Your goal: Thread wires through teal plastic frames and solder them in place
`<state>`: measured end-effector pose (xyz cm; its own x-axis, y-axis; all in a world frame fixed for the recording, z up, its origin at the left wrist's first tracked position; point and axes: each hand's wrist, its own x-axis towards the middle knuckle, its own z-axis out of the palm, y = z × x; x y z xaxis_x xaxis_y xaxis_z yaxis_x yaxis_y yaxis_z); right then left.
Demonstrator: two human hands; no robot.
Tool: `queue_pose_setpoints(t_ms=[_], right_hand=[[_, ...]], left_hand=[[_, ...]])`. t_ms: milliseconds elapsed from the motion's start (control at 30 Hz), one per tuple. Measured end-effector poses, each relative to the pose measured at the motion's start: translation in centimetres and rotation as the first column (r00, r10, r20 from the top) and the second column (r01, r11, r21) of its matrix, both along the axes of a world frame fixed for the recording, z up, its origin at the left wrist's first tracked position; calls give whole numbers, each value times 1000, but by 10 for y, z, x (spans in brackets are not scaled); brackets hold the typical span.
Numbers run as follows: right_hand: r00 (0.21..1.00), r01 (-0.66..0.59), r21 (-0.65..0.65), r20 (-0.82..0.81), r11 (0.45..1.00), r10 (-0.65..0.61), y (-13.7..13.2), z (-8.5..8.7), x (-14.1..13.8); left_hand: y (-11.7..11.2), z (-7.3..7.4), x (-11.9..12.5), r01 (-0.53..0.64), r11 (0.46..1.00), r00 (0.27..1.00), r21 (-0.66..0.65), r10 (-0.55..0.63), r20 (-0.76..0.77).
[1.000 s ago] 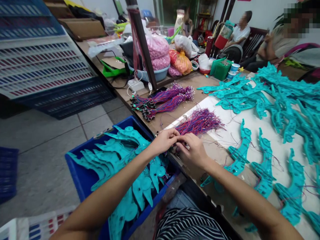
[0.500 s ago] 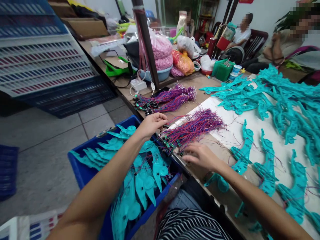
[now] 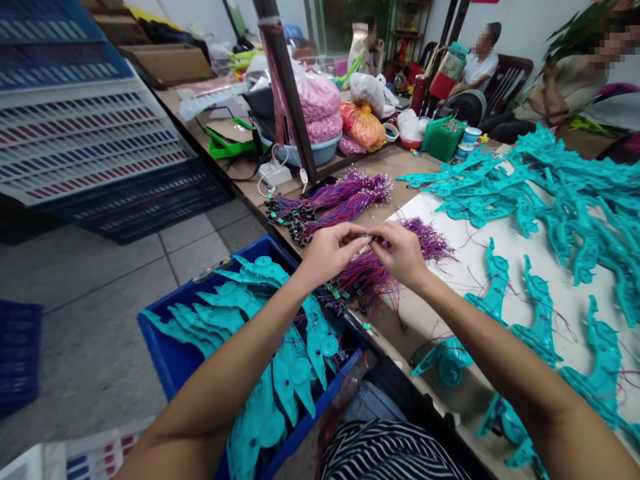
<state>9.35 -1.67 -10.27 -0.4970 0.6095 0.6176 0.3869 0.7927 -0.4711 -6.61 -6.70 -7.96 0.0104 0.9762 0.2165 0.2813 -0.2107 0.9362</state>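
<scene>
My left hand [image 3: 331, 252] and my right hand [image 3: 400, 252] meet fingertip to fingertip above a bundle of red and blue wires [image 3: 425, 237]. Both are closed in a pinch around something small and dark, mostly hidden by the fingers. Under the hands, the bundle's near end shows small green and black parts [image 3: 345, 291]. Thin wires dangle below my right hand, with a dark piece [image 3: 403, 325] at their lower end. Farther back lies a second wire bundle [image 3: 345, 193]. Left of the table edge, a blue crate [image 3: 160, 353] holds turquoise plastic shells [image 3: 260, 413].
Several wired turquoise shells [image 3: 543, 313] lie on the white sheet [image 3: 465, 253] to the right, with a large heap [image 3: 560, 180] behind. A dark post [image 3: 290, 87] rises from the table near pink bags [image 3: 320, 100]. Stacked crates [image 3: 90, 133] stand left. People sit in the background.
My left hand has moved right and my right hand up and left, from apart to touching at the fingertips over the wires. Both have gone from loosely curled to pinching.
</scene>
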Motion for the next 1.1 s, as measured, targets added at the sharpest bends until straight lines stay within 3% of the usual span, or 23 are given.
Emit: queue_pose_setpoints(t_ms=[133,233,333,400,567,667,800,933,1033,1100], right_hand=[[988,144,0,-46,990,-144,29,45,-2],[970,193,-56,-142,980,-199,45,73,-2],[967,153,-104,-187,983,-170,52,88,3],[972,132,-106,-183,986,-149,54,91,8],[924,239,-52,-294,970,-244,68,86,16],[905,178,-110,-372,978,-206,84,85,24],[867,44,-283,-466,958,-177,107,94,56],[750,51,-395,-592,917,-297,127,103,107],[688,88,-412,-634,907,-354,128,102,124],[741,85,-390,-590,917,-320,120,101,116]], left_hand=[[28,36,12,-140,966,972,216,176,-157],[51,58,22,-187,939,968,288,227,-110],[66,67,30,-197,928,977,316,214,-21],[72,66,35,-205,922,978,328,206,32],[84,61,55,-309,900,944,306,253,210],[99,64,57,-339,906,914,252,254,315],[127,73,31,-294,946,859,134,200,472],[149,79,-2,-242,970,780,-8,199,593],[148,80,2,-175,983,797,-60,178,577],[138,84,21,-102,994,849,-35,105,518]])
